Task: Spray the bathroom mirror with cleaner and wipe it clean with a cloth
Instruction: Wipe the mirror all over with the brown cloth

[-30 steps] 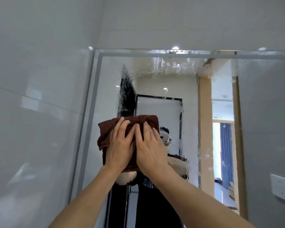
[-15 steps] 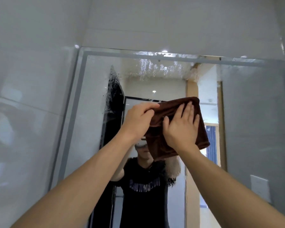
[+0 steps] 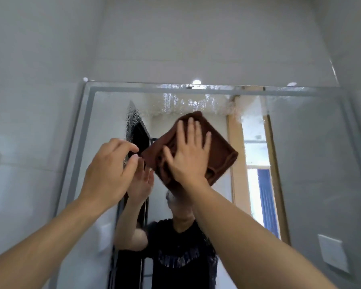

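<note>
On the mirror [image 3: 104, 122], cloth [image 3: 221, 147] under right hand [image 3: 188, 155]

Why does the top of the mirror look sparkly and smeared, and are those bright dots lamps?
Head view: the sparkle is wet spray droplets catching light along the mirror top; the bright dots look like reflected ceiling lights; the right hand pressing the brown cloth is slightly motion-blurred; the wide lens bends the mirror frame.

Soft brown cloth [image 3: 221, 151] against glossy, droplet-streaked mirror [image 3: 313, 163].
</note>
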The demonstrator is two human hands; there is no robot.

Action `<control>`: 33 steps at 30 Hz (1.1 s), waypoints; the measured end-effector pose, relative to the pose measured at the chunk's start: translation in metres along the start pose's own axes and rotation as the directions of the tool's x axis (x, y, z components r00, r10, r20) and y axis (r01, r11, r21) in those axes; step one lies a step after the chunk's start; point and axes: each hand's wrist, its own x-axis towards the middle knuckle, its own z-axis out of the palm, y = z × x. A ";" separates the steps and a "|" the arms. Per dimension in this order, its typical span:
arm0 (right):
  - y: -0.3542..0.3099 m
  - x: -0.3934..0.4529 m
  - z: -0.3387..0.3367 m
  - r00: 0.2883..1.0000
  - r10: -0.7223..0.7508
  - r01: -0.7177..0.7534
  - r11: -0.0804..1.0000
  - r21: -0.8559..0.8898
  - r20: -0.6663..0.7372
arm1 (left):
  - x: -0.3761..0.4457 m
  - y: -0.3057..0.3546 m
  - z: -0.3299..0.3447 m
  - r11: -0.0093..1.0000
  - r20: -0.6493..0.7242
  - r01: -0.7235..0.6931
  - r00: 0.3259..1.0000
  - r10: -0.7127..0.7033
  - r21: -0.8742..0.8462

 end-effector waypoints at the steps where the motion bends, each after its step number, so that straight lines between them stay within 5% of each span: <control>1: -0.011 0.003 0.003 0.998 -0.060 0.060 0.998 0.008 0.005 | -0.001 -0.002 -0.002 1.000 -0.001 -0.007 1.000 0.007 0.019; 8: 0.023 0.020 0.006 0.986 -0.165 0.164 0.986 -0.041 -0.031 | 0.011 0.015 0.025 0.998 -0.012 0.035 0.999 -0.034 0.056; 15: 0.128 0.040 -0.023 0.999 -0.008 0.003 0.995 -0.097 -0.046 | 0.045 0.059 0.063 0.993 0.039 -0.073 0.997 0.070 0.093; 21: 0.199 0.059 -0.042 0.959 0.278 -0.282 0.956 -0.081 -0.056 | 0.052 0.085 0.065 0.969 0.133 -0.185 0.977 0.165 0.165; 27: 0.149 0.097 -0.032 0.942 0.321 -0.325 0.945 -0.026 -0.092 | 0.050 0.058 0.033 0.946 0.147 -0.220 0.971 0.188 0.238; 33: 0.022 0.125 -0.007 0.995 0.040 -0.038 0.999 0.018 -0.090 | 0.059 0.006 -0.007 0.936 0.118 -0.130 0.988 0.096 0.327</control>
